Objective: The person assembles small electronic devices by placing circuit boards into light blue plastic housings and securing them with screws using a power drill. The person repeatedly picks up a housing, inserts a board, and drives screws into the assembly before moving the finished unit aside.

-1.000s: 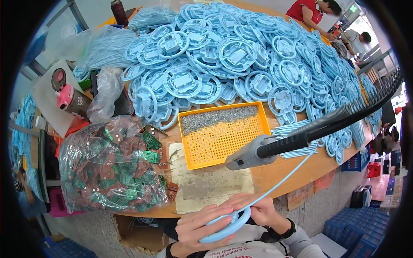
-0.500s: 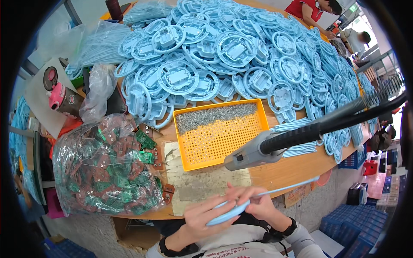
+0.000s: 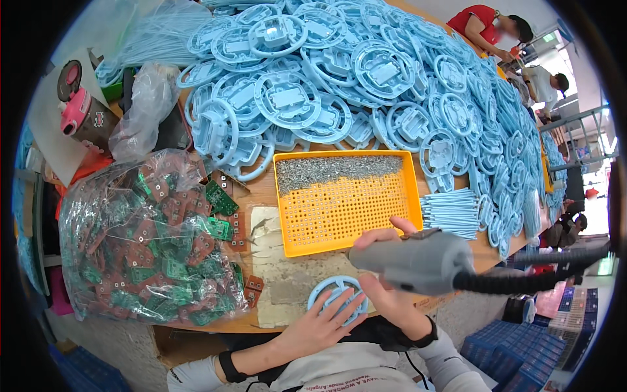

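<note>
Since a moment ago I've set the round pale-blue plastic wheel part [image 3: 336, 298] flat at the bench's near edge; my left hand [image 3: 320, 325] presses it, fingers spread; my right hand [image 3: 392, 287], grip clamped on the grey electric screwdriver [image 3: 418, 261], has dropped beside the yellow perforated screw tray [image 3: 346, 202]; fastening looks close.

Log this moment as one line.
left hand: pressing blue ring part | right hand: gripping grey electric screwdriver | yellow screw tray: behind

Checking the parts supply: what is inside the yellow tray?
The yellow tray holds a band of small grey screws along its far edge; the rest shows bare perforated floor. The right hand covers its near right corner.
</note>
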Available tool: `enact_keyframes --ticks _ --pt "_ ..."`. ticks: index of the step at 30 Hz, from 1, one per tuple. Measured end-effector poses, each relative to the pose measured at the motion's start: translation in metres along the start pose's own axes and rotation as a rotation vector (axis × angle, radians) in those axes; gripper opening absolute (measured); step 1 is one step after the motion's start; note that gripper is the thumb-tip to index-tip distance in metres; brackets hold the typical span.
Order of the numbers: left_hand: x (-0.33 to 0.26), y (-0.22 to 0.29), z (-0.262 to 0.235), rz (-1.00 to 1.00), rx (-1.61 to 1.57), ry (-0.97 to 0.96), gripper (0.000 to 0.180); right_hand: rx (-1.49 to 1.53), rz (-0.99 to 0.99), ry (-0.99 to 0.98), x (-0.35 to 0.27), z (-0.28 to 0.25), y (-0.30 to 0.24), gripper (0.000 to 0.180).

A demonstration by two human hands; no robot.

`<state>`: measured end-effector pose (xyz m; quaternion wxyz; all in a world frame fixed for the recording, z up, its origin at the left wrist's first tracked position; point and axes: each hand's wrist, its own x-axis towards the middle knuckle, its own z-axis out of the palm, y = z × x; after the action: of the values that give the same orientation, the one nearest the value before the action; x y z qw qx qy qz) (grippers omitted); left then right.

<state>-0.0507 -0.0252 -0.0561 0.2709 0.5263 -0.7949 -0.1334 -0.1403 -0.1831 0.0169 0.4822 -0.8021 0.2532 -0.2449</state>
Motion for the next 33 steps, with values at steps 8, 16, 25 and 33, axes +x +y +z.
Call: enact_keyframes --ticks 8,16,25,33 --pt "0.009 -0.013 -0.013 0.031 0.11 -0.108 0.049 0.423 -0.122 0.322 0.009 0.007 0.002 0.057" --pt "0.028 -0.014 -0.002 -0.108 0.076 -0.016 0.05 0.516 -0.328 0.446 0.078 -0.028 0.008 0.064" --pt "0.031 -0.018 -0.005 -0.105 0.074 -0.069 0.047 0.298 -0.319 0.385 0.098 -0.017 0.039 0.071" --pt "0.031 -0.018 -0.004 -0.111 0.036 -0.08 0.047 0.247 -0.324 0.304 0.099 -0.016 0.045 0.072"
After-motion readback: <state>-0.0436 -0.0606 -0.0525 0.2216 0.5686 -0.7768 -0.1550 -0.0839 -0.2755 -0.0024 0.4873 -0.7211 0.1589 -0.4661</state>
